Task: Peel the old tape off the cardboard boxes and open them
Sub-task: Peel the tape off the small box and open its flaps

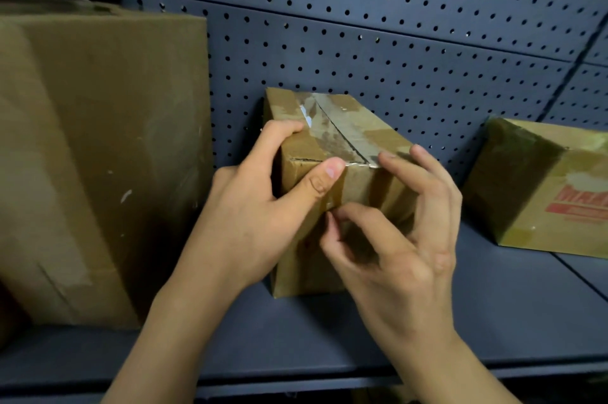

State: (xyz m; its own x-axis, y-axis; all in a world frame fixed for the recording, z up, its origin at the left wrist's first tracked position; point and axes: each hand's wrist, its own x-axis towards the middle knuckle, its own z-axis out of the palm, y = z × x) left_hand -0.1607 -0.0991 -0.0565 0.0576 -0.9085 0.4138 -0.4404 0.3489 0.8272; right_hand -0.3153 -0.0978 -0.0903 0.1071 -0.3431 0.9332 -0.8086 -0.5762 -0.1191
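A small brown cardboard box (358, 130) stands on the dark blue shelf (493, 305), near its middle. Old clear tape (332, 135) runs along the top seam and down the near face. My left hand (260, 212) grips the box's left near corner, fingers over the top edge and thumb pressed on the front face. My right hand (398, 239) is at the front face, its thumb and forefinger picking at the tape end just below my left thumb, the other fingers spread up toward the top edge.
A large cardboard box (98, 157) stands close on the left. Another box (543, 186) with red print sits at the right. A blue pegboard wall (362, 25) backs the shelf. The shelf's front lip (296, 380) runs below my wrists.
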